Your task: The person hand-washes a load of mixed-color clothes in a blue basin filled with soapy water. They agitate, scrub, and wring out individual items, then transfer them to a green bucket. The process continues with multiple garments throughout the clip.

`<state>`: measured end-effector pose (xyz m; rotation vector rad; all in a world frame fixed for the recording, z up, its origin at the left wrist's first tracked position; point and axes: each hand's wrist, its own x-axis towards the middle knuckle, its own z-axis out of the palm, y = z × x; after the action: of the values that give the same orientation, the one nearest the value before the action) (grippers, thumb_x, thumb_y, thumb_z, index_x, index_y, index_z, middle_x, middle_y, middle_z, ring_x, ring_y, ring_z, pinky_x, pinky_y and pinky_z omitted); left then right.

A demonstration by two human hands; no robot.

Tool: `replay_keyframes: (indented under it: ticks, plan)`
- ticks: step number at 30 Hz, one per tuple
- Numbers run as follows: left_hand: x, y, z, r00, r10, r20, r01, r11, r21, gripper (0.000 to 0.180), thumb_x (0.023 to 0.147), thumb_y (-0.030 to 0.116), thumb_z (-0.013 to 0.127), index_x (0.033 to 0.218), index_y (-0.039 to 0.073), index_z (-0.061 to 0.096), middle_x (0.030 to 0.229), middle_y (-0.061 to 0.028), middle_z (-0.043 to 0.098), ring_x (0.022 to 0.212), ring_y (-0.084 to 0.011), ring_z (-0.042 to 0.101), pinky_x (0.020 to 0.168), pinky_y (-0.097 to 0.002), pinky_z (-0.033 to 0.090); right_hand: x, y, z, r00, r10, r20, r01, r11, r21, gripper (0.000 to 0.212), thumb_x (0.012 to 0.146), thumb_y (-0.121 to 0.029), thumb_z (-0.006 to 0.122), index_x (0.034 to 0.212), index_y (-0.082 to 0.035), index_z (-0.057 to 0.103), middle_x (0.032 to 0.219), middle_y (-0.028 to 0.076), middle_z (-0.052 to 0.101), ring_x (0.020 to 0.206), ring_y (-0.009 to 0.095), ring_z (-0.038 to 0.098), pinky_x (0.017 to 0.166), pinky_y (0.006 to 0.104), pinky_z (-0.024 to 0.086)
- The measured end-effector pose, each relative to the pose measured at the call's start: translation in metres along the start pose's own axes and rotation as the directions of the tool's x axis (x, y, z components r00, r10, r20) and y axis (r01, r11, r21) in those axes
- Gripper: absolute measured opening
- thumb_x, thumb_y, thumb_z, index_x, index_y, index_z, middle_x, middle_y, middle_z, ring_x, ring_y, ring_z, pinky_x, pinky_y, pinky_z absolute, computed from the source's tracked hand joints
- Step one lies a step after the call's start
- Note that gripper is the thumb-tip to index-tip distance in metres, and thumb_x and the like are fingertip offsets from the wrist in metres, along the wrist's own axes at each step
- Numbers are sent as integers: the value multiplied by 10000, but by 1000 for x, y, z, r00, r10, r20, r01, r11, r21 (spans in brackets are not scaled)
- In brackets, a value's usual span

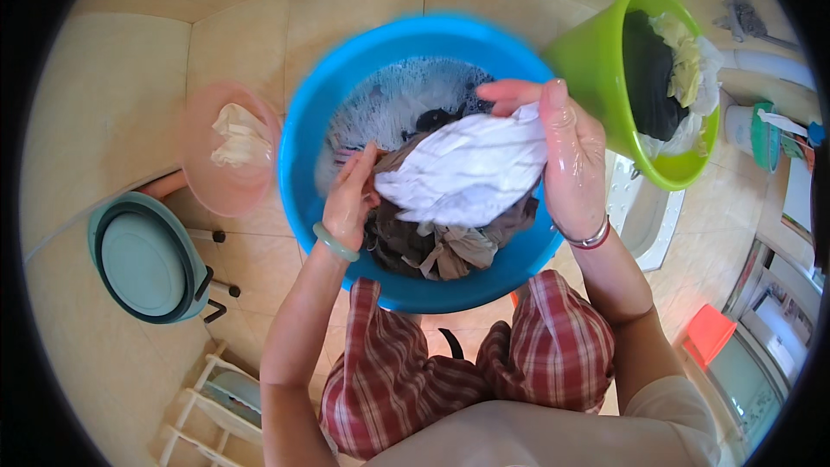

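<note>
A bunched white cloth garment (pixel 467 169) is stretched between my two wet hands above a large blue basin (pixel 298 164). My left hand (pixel 347 199) has its fingers curled at the garment's left end, where a brown cloth (pixel 393 160) also lies. My right hand (pixel 575 151) holds the other end against the palm, thumb and fingers reaching over it. Below, dark and brown wet clothes (pixel 450 251) are heaped in the near part of the basin. Foamy water (pixel 380 99) fills its far part.
A green bucket (pixel 566 52) with dark and pale cloths stands at the right rear. To the left are a pink basin (pixel 194 160) holding a cream cloth (pixel 242 134) and a grey-green folding basin (pixel 143 255). A wooden rack (pixel 186 419) stands lower left.
</note>
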<state>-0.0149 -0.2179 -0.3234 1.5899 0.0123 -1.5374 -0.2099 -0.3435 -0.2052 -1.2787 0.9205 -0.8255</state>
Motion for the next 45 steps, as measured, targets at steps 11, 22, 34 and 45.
replay_keyframes:
  ticks: [11,22,34,45]
  plan:
    - [-95,65,54,682,650,337,-731,586,350,498,807,214,798,1205,35,558,1148,-83,640,1006,-189,620,838,-335,499,0,-26,-8,915,378,143,-395,761,515,518,1039,-469,388,1289,-57,579,1090,74,647,870,147,606,724,283,532]
    - [-129,99,35,705,595,386,-706,637,309,107,920,124,607,997,65,563,969,-66,628,870,-168,605,770,-289,490,-1,-76,-15,963,231,137,-219,971,-94,543,1006,-516,443,1208,-56,648,1055,72,631,817,88,553,648,258,525]
    - [-227,192,72,222,878,425,-870,376,-321,251,986,179,526,1185,26,531,1079,-64,577,1079,-162,552,930,-306,455,-9,-29,-4,864,-41,502,329,800,-501,1068,728,-542,787,1516,-65,246,1528,216,299,1397,373,314,1163,428,268]
    - [-144,187,22,744,667,-45,-634,683,-364,403,983,341,468,1245,56,580,1251,-99,621,1185,-257,568,1051,-444,420,-27,-71,18,926,99,364,-245,892,381,313,985,-251,504,1202,-39,583,1140,50,634,1004,133,595,905,303,476]
